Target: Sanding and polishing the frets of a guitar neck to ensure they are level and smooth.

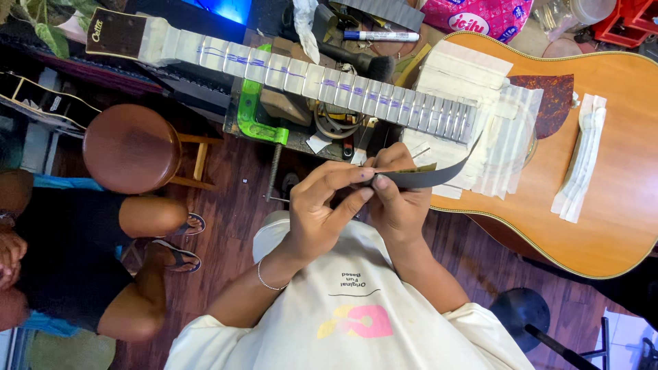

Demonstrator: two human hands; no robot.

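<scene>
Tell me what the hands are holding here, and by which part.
Both hands, left hand and right hand, pinch one end of a dark strip of sandpaper; its other end curves free toward the guitar.

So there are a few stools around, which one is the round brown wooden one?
The brown stool at left, beside the seated person's knees. The black stool at lower right is dark and sits under the guitar body.

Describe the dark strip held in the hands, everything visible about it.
The dark strip is thin, flexible and grey-black, like sandpaper. Both hands pinch its near end, the left hand and right hand meeting there. The free end curves up toward the masked fretboard of the acoustic guitar. A small olive-coloured piece lies along its upper edge.
</scene>
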